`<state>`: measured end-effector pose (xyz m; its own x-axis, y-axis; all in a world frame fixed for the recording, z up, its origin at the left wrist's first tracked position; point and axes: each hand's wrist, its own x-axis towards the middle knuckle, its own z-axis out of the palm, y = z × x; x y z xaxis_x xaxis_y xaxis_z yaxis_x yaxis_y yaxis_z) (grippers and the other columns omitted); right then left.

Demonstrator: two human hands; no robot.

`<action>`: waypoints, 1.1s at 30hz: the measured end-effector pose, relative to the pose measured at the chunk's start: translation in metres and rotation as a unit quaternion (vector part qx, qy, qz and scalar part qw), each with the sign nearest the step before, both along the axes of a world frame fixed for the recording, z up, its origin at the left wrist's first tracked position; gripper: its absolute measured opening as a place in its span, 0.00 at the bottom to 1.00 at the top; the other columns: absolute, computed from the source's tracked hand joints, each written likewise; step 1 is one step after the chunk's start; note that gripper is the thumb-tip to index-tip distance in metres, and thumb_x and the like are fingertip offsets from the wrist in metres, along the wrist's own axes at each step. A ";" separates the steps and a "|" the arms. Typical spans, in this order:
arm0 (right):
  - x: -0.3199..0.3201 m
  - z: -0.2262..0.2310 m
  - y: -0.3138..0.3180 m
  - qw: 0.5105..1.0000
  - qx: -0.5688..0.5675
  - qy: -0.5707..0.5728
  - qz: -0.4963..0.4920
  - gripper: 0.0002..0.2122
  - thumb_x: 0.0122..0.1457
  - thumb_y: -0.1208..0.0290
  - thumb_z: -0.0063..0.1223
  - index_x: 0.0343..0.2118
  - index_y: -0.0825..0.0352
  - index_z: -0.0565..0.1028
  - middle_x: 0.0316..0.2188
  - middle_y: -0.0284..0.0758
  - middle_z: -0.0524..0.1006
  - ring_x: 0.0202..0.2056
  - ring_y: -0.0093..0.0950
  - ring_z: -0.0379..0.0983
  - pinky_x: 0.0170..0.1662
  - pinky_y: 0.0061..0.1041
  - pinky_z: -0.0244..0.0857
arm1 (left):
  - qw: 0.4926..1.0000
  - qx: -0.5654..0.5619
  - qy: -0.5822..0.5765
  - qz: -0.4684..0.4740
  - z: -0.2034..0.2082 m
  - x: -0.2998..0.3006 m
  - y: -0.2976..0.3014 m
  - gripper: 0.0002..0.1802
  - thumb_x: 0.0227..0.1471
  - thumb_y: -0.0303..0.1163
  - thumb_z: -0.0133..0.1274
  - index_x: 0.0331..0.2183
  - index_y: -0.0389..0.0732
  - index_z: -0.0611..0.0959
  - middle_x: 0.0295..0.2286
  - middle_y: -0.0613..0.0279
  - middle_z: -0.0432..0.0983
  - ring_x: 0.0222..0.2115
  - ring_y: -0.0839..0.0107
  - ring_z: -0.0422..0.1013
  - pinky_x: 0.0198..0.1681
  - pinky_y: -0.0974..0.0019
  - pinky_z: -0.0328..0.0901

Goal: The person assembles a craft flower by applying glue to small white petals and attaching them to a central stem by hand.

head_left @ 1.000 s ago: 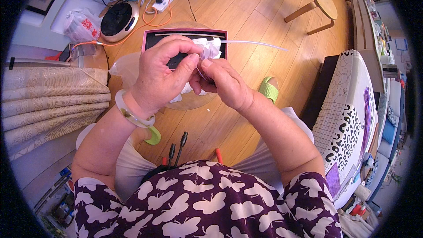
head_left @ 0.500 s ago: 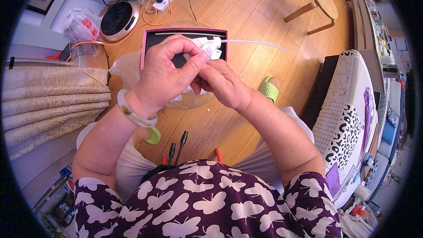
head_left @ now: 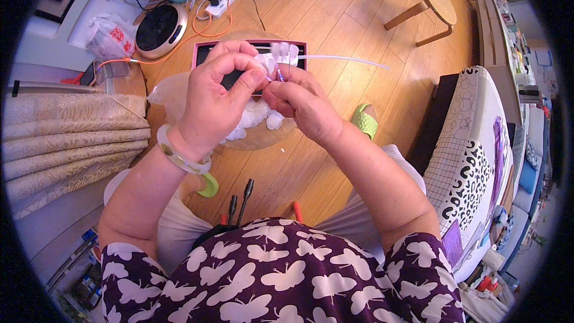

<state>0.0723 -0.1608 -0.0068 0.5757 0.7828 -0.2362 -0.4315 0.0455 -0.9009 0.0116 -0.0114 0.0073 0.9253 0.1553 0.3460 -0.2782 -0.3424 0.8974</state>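
My left hand (head_left: 221, 87), a bangle at its wrist, is closed in a pinch at the tips of thumb and forefinger. Close beside it, my right hand (head_left: 304, 98) is closed on a thin stem with purple-blue and white marks (head_left: 280, 73). Blurred whitish pieces (head_left: 280, 49) show just above the stem; their exact form I cannot make out. Whether my left fingertips grip the stem too is hidden. Under the hands lie loose white petal-like pieces (head_left: 256, 116) on a round wooden top (head_left: 269, 137). Behind them stands a dark-lined box with a pink rim (head_left: 307, 48).
A thin white rod (head_left: 353, 58) sticks out past the box's right side. A wooden stool (head_left: 436, 0) stands far right. Power strip (head_left: 224, 0), orange cord (head_left: 197, 31) and round black-topped appliance (head_left: 160, 30) are far left. A patterned covered surface (head_left: 466, 185) flanks the right.
My hands have come slightly apart, and the marked stem now shows between them. My left hand shifted a little left. More of the white pieces beneath is uncovered.
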 end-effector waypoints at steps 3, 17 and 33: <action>0.001 0.000 0.000 0.999 0.020 0.014 -0.032 0.05 0.51 0.72 0.46 0.27 0.67 0.69 0.21 0.25 0.68 0.22 0.14 0.60 0.25 0.13 0.54 | 1.000 0.019 -0.011 -0.002 0.000 -0.001 0.001 0.04 0.44 0.25 0.52 0.24 0.35 0.76 0.32 0.58 0.68 0.35 0.71 0.64 0.40 0.71 0.58; 0.001 -0.001 0.002 0.992 0.020 0.101 -0.068 0.09 0.57 0.65 0.42 0.27 0.65 0.69 0.17 0.24 0.66 0.18 0.13 0.58 0.21 0.12 0.53 | 0.998 -0.052 -0.001 0.037 -0.010 -0.002 -0.001 0.04 0.44 0.26 0.53 0.23 0.36 0.75 0.35 0.56 0.67 0.39 0.68 0.63 0.43 0.70 0.56; 0.001 -0.015 0.004 0.984 -0.005 -0.170 -0.045 0.07 0.57 0.72 0.39 0.31 0.69 0.67 0.20 0.28 0.69 0.20 0.18 0.63 0.24 0.18 0.60 | 0.994 -0.054 0.095 0.006 -0.003 -0.008 0.002 0.05 0.52 0.27 0.43 0.26 0.37 0.69 0.23 0.63 0.70 0.25 0.78 0.68 0.30 0.76 0.63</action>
<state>0.0729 -0.1564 -0.0220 0.6900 0.7233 -0.0256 -0.0997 0.0601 -0.9932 0.0040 -0.0092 0.0039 0.9699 0.1943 0.1465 -0.0969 -0.2440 0.9649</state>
